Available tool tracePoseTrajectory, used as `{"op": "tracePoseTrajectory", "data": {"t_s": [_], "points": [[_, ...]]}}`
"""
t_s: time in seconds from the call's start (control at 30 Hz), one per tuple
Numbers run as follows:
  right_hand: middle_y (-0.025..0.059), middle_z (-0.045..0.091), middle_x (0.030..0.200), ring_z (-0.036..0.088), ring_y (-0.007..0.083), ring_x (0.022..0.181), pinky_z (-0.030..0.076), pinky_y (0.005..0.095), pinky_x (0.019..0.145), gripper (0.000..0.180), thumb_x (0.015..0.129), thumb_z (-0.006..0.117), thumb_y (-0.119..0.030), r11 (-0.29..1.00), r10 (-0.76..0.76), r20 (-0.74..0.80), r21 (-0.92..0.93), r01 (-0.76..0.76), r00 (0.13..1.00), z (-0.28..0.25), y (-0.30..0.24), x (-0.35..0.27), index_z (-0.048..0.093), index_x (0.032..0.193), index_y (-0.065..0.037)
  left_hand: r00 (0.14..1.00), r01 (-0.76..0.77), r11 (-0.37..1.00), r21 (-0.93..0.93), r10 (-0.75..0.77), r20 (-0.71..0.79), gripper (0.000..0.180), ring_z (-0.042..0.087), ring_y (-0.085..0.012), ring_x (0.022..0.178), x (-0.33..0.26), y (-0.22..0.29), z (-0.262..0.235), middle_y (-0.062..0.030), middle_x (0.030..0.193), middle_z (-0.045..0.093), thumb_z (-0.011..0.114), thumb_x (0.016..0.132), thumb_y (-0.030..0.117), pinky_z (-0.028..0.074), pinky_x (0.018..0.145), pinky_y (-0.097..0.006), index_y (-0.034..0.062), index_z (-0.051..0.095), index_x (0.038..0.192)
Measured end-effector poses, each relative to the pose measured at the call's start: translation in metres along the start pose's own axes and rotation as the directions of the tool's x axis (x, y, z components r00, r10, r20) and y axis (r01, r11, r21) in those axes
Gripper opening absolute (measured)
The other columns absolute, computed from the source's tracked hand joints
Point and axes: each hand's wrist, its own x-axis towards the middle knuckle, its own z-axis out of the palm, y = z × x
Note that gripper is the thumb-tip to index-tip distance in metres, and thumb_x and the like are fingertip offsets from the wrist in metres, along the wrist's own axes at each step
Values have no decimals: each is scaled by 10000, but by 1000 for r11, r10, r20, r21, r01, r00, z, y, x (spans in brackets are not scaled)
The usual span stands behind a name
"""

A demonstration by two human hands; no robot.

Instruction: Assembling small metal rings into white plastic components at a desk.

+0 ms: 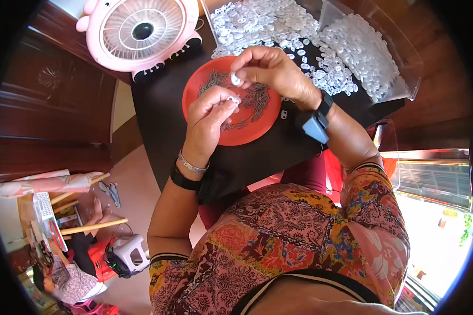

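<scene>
Room left and near, crowding beyond.
You have bare black tabletop (155, 123) left of the red plate (242, 135) and between your forearms; the pink fan (143, 31) blocks far left, loose white pieces (331, 76) far right, and your left hand (210, 111) and right hand (273, 68) crowd the plate.

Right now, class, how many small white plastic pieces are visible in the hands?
2: one small white plastic piece in the left hand, another piece in the right hand. More may be hidden.

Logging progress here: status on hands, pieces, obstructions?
Left hand pinching small white piece. Right hand holding oval white piece. Both pieces above red plate of grey bits. No obstruction seen between hands.
</scene>
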Motion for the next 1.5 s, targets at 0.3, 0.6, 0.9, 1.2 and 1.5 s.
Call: {"op": "tracePoseTrajectory", "data": {"t_s": [0.3,0.6,0.9,1.2,1.5], "points": [[50,641,874,641,136,827,514,265,726,156,835,658,-25,844,-223,203,-449,293,953,16,-2,-6,647,991,-27,992,112,915,-387,-125,-7,175,565,-119,650,1,2,-6,-76,774,611,497,887,174,430,563,-226,27,561,819],[72,634,898,630,206,873,499,314,785,179,784,691,1,782,-276,312,-477,401,909,18,-7,-9,633,946,-48,976,218,893,-392,-201,84,197,512,-119,530,0,8,-9,-64,673,564,439,894,221,366,472,-209,69,486,777],[9,645,806,564,55,681,469,203,662,174,918,585,-171,966,246,-53,-71,-249,968,15,1,-5,647,909,-9,985,104,968,-226,-132,-113,154,502,-71,543,0,6,-3,-32,669,571,480,899,149,382,486,-193,59,525,782],[18,668,802,591,61,686,480,204,649,203,913,598,-212,975,213,-49,-52,-216,976,13,4,-6,665,919,-21,980,135,979,-153,-154,-123,136,476,-54,564,-2,3,0,-12,671,546,537,883,139,377,503,-189,38,563,796],[18,661,780,605,54,692,490,195,629,208,906,617,-220,977,158,-74,-132,-167,985,18,7,-7,661,909,-17,974,144,972,-184,-172,-146,126,471,-53,567,-4,1,4,-11,671,537,536,881,122,380,502,-193,21,569,814]]}}
